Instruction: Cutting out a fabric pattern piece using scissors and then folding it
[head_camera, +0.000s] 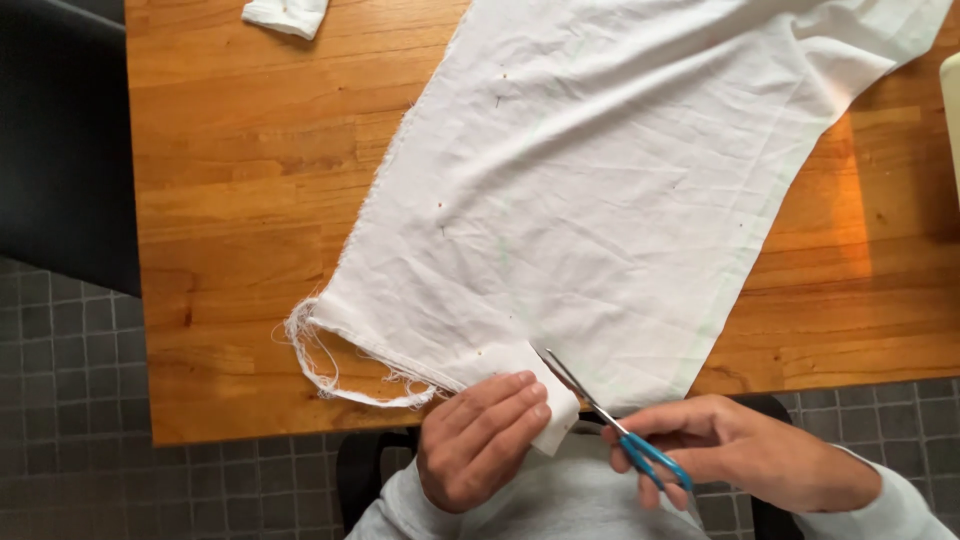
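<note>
White fabric (600, 190) lies spread across the wooden table (240, 200), running from the far right corner down toward the near edge, where its lower end hangs just over the table's rim above the person's lap. Its left edge is raw, and a loose frayed strip (330, 370) curls away from the near left corner onto the wood.

The left hand (480, 440) sits at the near edge, fingers curled over the corner of cloth to the left of the cut and pinching that flap between fingers and thumb, so the fabric is grasped and folded down slightly over the table's edge. The right hand (740, 450) is just to the right of it, closed through the blue handles of a pair of scissors (600, 410). The blades point far and left, their tips entering the near edge of the cloth right beside the left fingertips; whether the blades are parted or closed cannot be told.

Small dark marks dot the cloth's middle. A smaller scrap of white cloth (287, 15) lies at the far edge of the table, well apart from the hands. Grey tiled floor (60, 400) shows on the left.
</note>
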